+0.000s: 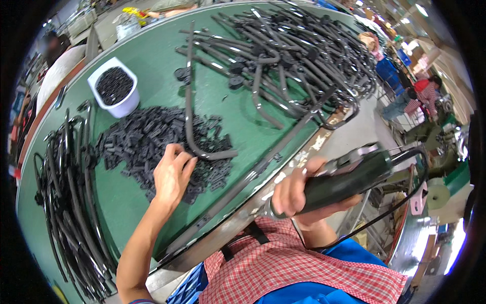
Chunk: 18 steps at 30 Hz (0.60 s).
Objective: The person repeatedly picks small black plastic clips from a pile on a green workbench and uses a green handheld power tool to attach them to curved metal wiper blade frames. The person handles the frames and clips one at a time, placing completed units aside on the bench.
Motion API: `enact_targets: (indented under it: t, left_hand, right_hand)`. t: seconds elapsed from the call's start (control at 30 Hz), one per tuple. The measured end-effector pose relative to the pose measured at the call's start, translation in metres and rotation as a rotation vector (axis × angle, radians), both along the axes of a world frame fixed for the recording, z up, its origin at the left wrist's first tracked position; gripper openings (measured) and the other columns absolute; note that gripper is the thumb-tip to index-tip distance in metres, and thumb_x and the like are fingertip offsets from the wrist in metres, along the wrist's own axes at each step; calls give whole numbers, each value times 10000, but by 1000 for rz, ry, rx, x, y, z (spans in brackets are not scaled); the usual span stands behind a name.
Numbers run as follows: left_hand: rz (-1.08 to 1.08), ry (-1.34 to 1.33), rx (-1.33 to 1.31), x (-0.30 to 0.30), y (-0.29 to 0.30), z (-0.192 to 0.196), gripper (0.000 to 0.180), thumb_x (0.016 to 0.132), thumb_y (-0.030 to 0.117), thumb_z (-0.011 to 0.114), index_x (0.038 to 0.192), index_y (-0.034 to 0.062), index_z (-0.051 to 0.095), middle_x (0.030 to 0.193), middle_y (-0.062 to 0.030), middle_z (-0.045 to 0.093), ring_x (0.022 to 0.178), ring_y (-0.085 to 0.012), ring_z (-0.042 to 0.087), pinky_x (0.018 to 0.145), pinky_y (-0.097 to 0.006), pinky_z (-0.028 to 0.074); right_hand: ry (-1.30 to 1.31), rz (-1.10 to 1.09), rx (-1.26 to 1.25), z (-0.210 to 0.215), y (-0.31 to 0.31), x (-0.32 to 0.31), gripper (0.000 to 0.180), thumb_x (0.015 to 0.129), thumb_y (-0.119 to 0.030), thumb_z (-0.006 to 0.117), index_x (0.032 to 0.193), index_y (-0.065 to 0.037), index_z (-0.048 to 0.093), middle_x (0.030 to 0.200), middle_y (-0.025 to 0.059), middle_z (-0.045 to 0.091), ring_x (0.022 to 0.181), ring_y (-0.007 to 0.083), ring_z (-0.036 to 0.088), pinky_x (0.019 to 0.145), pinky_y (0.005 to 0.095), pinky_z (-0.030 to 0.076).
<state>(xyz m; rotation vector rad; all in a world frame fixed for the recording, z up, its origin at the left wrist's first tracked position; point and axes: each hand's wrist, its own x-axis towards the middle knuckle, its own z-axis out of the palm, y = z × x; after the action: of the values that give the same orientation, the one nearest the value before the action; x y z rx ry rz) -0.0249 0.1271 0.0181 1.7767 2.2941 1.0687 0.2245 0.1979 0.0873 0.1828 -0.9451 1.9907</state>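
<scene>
My left hand (172, 175) is over a heap of small black plastic pieces (136, 134), fingers curled together; whether a piece is pinched in them is hidden. My right hand (298, 195) is wrapped round a dark power screwdriver (344, 180) with a lever on top and a cable at its rear. Its nose points left, above the table's near edge. A long dark tube (228, 197) lies along that edge, between my hands. Beyond my left hand, a bent black tube (189, 106) rests with its curved end on the heap.
A white tub (132, 104) of small black screws stands behind the heap. Several bent black tubes (71, 202) lie in a bundle at the left; a large pile of tubes (298, 55) covers the far right of the green table (147, 76). Another person (425, 96) is farther right.
</scene>
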Motion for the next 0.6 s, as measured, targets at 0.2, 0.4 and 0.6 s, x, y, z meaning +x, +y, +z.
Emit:
enact_targets:
  t: [0.2, 0.4, 0.6]
  left_hand:
    - [-21, -1349, -238, 49, -78, 63, 150, 911, 126, 606, 961, -16, 614, 842, -98, 649, 656, -138, 615, 548, -257, 493]
    - [98, -1822, -6, 64, -116, 49, 156, 924, 75, 577, 1038, -25, 610, 887, -147, 667, 723, -193, 660, 582, -284, 553]
    - [60, -1918, -13, 71, -111, 48, 184, 915, 48, 571, 1078, -29, 611, 925, -186, 668, 756, -222, 673, 573, -296, 578]
  right_hand:
    - [69, 1, 146, 20, -9, -41, 881, 768, -675, 610, 1395, -95, 392, 723, 73, 543, 634, 242, 566, 576, 396, 460]
    - [150, 9, 58, 23, -30, -65, 769, 818, -569, 635, 1341, -54, 408, 693, 78, 536, 569, 219, 554, 531, 365, 464]
    - [133, -44, 62, 26, -26, -61, 753, 824, -553, 639, 1328, -38, 423, 682, 74, 532, 555, 220, 560, 526, 366, 470]
